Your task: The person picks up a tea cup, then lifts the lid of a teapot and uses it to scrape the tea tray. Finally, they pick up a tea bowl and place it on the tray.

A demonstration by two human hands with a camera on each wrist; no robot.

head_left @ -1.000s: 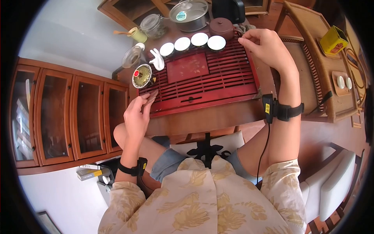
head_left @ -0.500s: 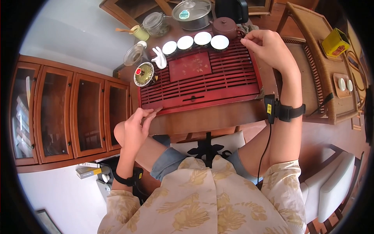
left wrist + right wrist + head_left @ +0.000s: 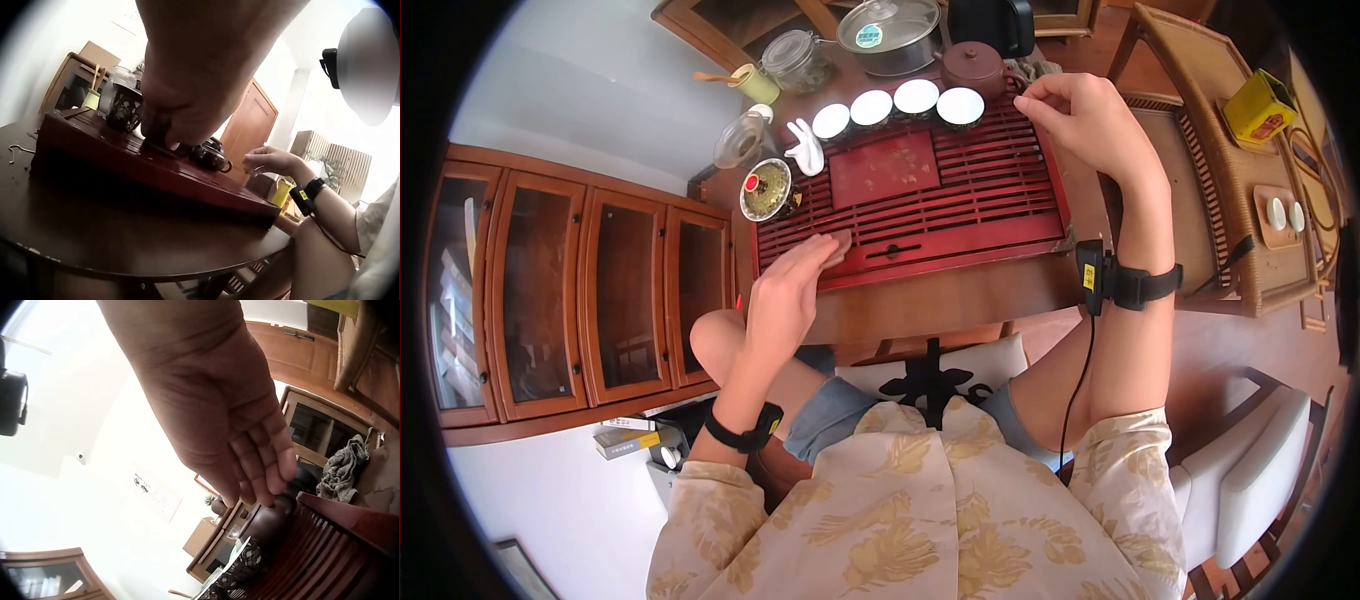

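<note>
My left hand (image 3: 785, 298) holds a small folded brown cloth (image 3: 838, 248) by its fingertips, over the front edge of the red slatted tea tray (image 3: 960, 247). From the left wrist, the back of that hand and its arm hide most of the cloth. My right hand (image 3: 1090, 125) hovers by the tray's far right corner near the brown clay teapot (image 3: 972, 68), fingers loosely bent and holding nothing. In the right wrist view its palm (image 3: 206, 419) shows bare. A lidded glass-topped bowl (image 3: 766, 190) with a red knob stands on the tray's left end.
Several white-lined cups (image 3: 915, 98) line the tray's back edge, beside a white hand-shaped figurine (image 3: 804, 148). Behind stand a glass jar (image 3: 795, 65), a lidded pot (image 3: 890, 40) and a black kettle (image 3: 992, 28). A wicker shelf (image 3: 1200, 190) is at the right, glass-fronted cabinets (image 3: 590, 290) at the left.
My left hand drew back with the cloth to the tray's front left edge, then moved right and forward along it. The right hand has stayed nearly still.
</note>
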